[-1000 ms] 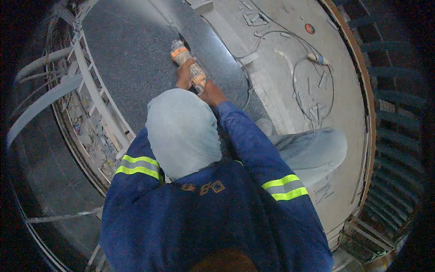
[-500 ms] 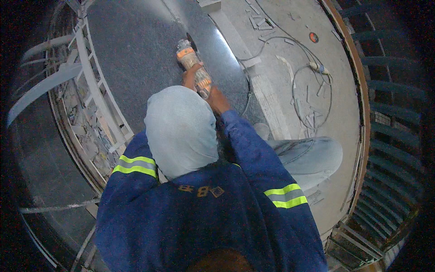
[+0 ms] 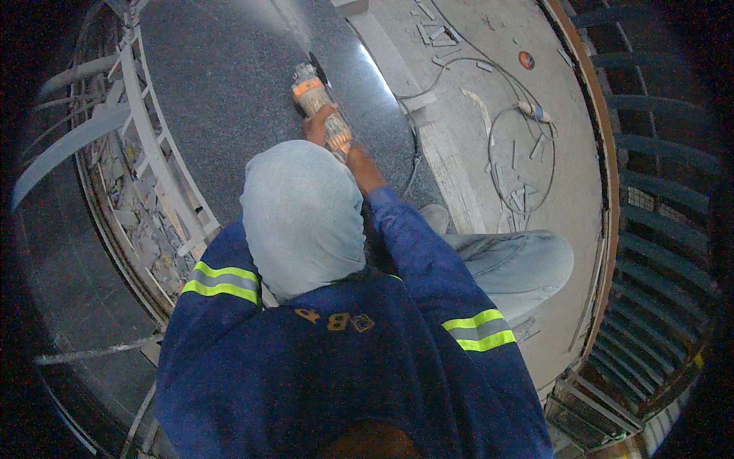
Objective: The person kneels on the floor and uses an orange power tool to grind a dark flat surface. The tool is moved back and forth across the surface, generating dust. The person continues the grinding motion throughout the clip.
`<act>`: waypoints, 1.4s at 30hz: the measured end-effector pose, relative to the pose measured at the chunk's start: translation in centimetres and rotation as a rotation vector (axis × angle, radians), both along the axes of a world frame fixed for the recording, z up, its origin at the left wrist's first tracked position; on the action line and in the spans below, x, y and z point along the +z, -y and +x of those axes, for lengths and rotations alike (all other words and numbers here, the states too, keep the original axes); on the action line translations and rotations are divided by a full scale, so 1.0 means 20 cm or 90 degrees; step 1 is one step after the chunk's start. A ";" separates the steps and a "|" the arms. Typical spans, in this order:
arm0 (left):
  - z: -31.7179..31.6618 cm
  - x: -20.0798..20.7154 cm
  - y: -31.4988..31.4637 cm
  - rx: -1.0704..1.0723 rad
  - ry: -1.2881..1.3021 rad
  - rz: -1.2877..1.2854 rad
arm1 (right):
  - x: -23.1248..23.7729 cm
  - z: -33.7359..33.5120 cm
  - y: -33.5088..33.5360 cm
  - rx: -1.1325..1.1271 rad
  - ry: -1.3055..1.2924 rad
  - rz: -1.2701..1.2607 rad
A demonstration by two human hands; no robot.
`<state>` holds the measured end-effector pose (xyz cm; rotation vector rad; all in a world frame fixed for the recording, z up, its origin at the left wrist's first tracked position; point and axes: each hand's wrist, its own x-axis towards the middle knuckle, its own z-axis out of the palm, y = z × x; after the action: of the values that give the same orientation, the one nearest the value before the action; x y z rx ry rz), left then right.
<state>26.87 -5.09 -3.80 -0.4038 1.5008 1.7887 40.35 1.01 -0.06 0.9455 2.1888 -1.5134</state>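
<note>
Both my hands are closed on a dusty orange-and-beige angle grinder [image 3: 312,98]. My left hand [image 3: 316,125] wraps the middle of its body. My right hand [image 3: 365,170] grips the rear end, partly hidden behind my sleeve. A dark disc [image 3: 319,70] stands on edge at the grinder's front, at the surface of a dark grey speckled slab [image 3: 222,76]. Pale dust [image 3: 279,19] streams away from the disc toward the far edge of the view. My raised knee in light blue cloth [image 3: 302,218] stands close below my hands and hides part of the slab.
A cable [image 3: 417,138] runs from near the grinder to a looped cord with a pale connector [image 3: 533,112] on the floor at right. Thin offcuts [image 3: 436,32] and a small orange disc [image 3: 526,60] lie there. A metal frame [image 3: 157,138] stands at left beside rubble.
My hands keep the same hold on the grinder. The whole view has shifted slightly, and the dust plume shows more clearly ahead of the disc.
</note>
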 end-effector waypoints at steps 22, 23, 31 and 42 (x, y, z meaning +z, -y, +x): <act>0.06 -0.03 0.03 0.002 0.013 -0.040 | -0.06 0.10 0.03 0.012 -0.090 0.030; 0.06 -0.03 0.02 -0.009 0.003 -0.039 | -0.06 0.10 0.02 0.021 -0.058 0.027; -0.07 -0.08 0.01 -0.008 -0.022 -0.042 | -0.12 -0.03 0.03 -0.017 -0.111 0.005; -0.02 -0.09 0.02 -0.029 0.018 -0.010 | -0.14 0.01 0.02 0.043 -0.009 0.090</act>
<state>26.44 -5.53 -5.55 -0.3986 1.4940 1.7288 40.50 0.62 -2.95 0.8965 2.3390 -1.3543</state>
